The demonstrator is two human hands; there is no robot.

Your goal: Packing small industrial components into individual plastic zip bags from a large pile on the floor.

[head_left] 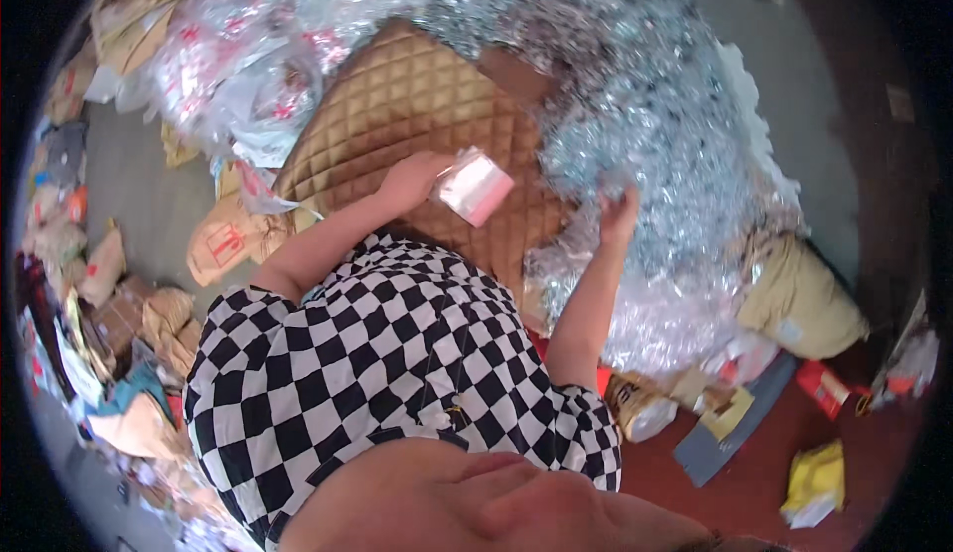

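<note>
My left hand (410, 181) is closed on the edge of a small pink and white packet (479, 191), which has a shiny, clear wrapping. It hangs over the brown quilted cover (397, 105) in front of me. To the right, my right hand (617, 218) is raised beside a big heap of crinkled clear plastic film (655, 145). Its fingers look spread, with thumb and fingertips apart; slight blur there hides whether a scrap of film touches them.
Bundled clear bags with red print (238, 66) lie at the far left. A tan paper bag (226, 239) rests left of the cover. A stuffed beige sack (806, 299), a grey-blue board (730, 428) and a yellow packet (814, 483) lie at the right.
</note>
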